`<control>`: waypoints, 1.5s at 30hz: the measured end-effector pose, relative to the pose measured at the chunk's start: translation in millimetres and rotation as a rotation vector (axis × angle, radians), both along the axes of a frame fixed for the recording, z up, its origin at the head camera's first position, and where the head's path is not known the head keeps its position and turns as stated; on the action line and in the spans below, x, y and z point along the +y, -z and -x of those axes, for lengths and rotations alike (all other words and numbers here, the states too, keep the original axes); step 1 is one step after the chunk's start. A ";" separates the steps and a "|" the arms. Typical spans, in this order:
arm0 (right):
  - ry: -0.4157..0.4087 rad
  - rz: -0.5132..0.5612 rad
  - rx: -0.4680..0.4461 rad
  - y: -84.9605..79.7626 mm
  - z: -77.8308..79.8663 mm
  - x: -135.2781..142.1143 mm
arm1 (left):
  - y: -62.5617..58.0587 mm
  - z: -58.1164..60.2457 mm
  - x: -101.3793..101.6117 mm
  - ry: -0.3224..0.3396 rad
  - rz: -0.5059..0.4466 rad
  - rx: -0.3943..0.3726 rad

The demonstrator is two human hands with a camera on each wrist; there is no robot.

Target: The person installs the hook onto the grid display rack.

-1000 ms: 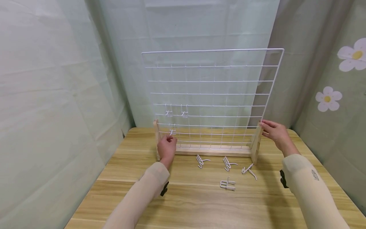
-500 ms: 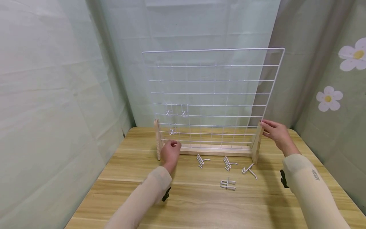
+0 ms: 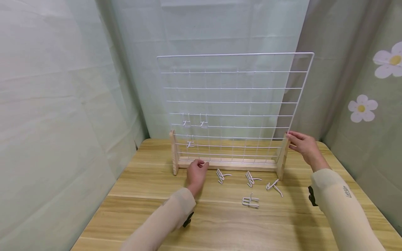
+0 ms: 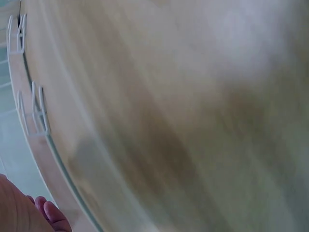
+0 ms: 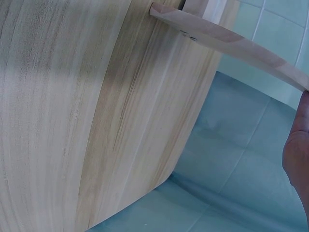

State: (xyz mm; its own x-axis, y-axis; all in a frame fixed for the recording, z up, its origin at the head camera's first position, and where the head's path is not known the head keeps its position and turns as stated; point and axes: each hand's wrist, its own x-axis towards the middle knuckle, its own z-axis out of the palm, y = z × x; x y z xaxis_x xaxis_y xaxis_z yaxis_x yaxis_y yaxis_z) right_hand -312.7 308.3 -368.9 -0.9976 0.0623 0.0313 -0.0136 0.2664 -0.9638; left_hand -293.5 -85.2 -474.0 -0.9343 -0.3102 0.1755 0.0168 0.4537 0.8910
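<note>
A white wire grid rack [image 3: 232,115] stands upright in a wooden stand [image 3: 232,166], with 3 white double-wire hooks, one of them the lower hook [image 3: 190,143], hanging at its left side. My left hand [image 3: 197,174] is low in front of the stand's base, fingers loosely curled and holding nothing, left of a loose hook [image 3: 221,176]. In the left wrist view, that hand [image 4: 29,212] shows at the lower left, below two hooks on the table. My right hand [image 3: 303,148] pinches the top of the stand's right upright [image 3: 282,157], at the grid's edge.
Beyond the nearest hook, more loose hooks lie on the wooden table [image 3: 150,209]: a middle hook [image 3: 251,178], a right hook [image 3: 274,187] and a front hook [image 3: 250,201]. Pale green cloth [image 3: 62,104] hangs around the table's sides and back.
My left hand has moved down and to the right, from just below the lower hanging hook to the stand's base. My right hand has stayed at the right upright.
</note>
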 end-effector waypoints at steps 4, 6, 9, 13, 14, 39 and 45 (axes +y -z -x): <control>0.002 0.008 -0.004 -0.7 0.4 0.3 | 6.7 -3.8 8.2 0.024 0.016 -0.002; 0.003 0.010 -0.010 -1.1 0.3 0.6 | 10.3 -6.0 12.3 0.041 0.027 -0.009; 0.002 0.011 -0.019 -1.8 -0.4 0.5 | 14.6 -9.4 18.7 0.068 0.048 -0.027; -0.002 0.025 -0.019 -1.6 -0.6 0.3 | 17.6 -13.9 26.6 0.097 0.071 -0.078; -0.002 0.027 -0.018 -1.3 -0.4 0.4 | 18.5 -14.6 28.3 0.104 0.077 -0.085; 0.001 -0.023 -0.018 -0.8 -1.7 -1.6 | 29.7 -18.0 33.8 0.160 0.169 -0.067; 0.003 -0.019 -0.011 -0.9 -1.7 -1.1 | 29.8 -18.0 18.0 0.160 0.156 -0.060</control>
